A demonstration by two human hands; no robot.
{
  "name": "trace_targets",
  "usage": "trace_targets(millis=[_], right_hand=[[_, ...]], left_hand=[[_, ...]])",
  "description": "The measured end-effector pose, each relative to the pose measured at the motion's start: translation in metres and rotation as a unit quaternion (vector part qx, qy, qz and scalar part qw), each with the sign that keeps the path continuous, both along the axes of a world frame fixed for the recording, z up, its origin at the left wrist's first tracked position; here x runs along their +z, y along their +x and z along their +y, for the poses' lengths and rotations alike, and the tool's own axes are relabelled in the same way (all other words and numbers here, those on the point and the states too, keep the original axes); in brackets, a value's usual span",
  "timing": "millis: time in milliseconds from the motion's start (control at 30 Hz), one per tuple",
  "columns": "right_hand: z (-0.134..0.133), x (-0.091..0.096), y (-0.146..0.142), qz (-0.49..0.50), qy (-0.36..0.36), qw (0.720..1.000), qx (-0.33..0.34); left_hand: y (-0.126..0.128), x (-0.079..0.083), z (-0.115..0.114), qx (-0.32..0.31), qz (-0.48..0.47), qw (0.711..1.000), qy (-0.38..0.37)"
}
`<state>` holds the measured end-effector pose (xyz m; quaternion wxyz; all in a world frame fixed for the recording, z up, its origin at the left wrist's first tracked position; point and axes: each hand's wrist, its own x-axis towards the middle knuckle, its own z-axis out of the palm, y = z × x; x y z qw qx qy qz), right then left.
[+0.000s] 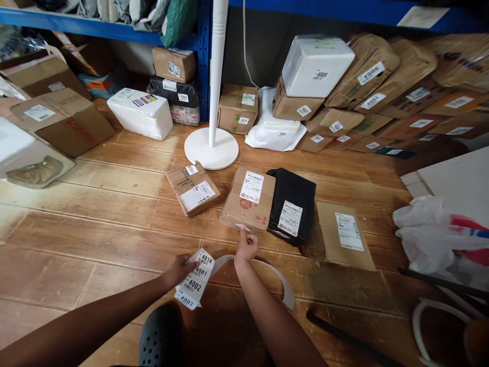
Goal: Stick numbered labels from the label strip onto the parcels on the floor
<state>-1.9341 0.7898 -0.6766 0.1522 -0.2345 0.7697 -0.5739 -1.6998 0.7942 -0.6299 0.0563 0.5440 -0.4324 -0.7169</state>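
Observation:
My left hand is closed on a strip of numbered barcode labels, the top ones reading 4014, 4001, 4002 and 4003. Its pale backing tail curls over the floor behind my right forearm. At the near edge of a brown cardboard box, my right hand has its fingertips against a small white label on the side. Right of that box stands a black-wrapped parcel, then a tan carton. A smaller cardboard box lies to the left, apart from them.
A white pole with a round base stands beyond the boxes. Labelled parcels are stacked under the blue shelf at the back right. More cartons sit on the left. White plastic bags and a dark bar lie at right.

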Motion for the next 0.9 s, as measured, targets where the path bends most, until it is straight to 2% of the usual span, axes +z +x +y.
trace_targets(millis=[133,167,200,233,300,333,367,400,533,767,900], right_hand=[[0.002,0.020,0.006,0.021,0.062,0.996,-0.064],[0.003,0.027,0.011,0.004,0.062,0.997,-0.052],[0.004,0.033,0.017,-0.031,0.057,0.998,-0.001],[0.006,0.040,0.025,-0.080,0.053,0.992,0.086],[0.009,0.052,0.040,-0.186,0.059,0.940,0.279],[0.009,0.058,0.046,-0.225,0.070,0.910,0.342],[0.009,0.062,0.051,-0.248,0.079,0.890,0.374],[0.009,0.065,0.053,-0.255,0.085,0.884,0.382],[0.002,0.071,0.052,-0.207,0.080,0.894,0.389],[-0.005,0.071,0.050,-0.165,0.074,0.906,0.384],[-0.006,0.067,0.050,-0.144,0.071,0.910,0.383]], left_hand=[[-0.003,0.009,-0.005,0.042,0.013,0.999,-0.003],[-0.004,0.012,-0.007,0.058,0.027,0.998,-0.004],[-0.005,0.015,-0.010,0.075,0.045,0.996,-0.006],[-0.006,0.018,-0.012,0.093,0.065,0.993,-0.010],[-0.008,0.021,-0.016,0.134,0.100,0.986,-0.020],[-0.009,0.023,-0.019,0.154,0.108,0.982,-0.027],[-0.010,0.024,-0.021,0.168,0.111,0.979,-0.036],[-0.010,0.025,-0.023,0.172,0.109,0.978,-0.047],[-0.010,0.028,-0.032,0.141,0.094,0.980,-0.103],[-0.013,0.035,-0.037,0.138,0.017,0.984,-0.113],[-0.014,0.033,-0.036,0.131,-0.006,0.984,-0.123]])
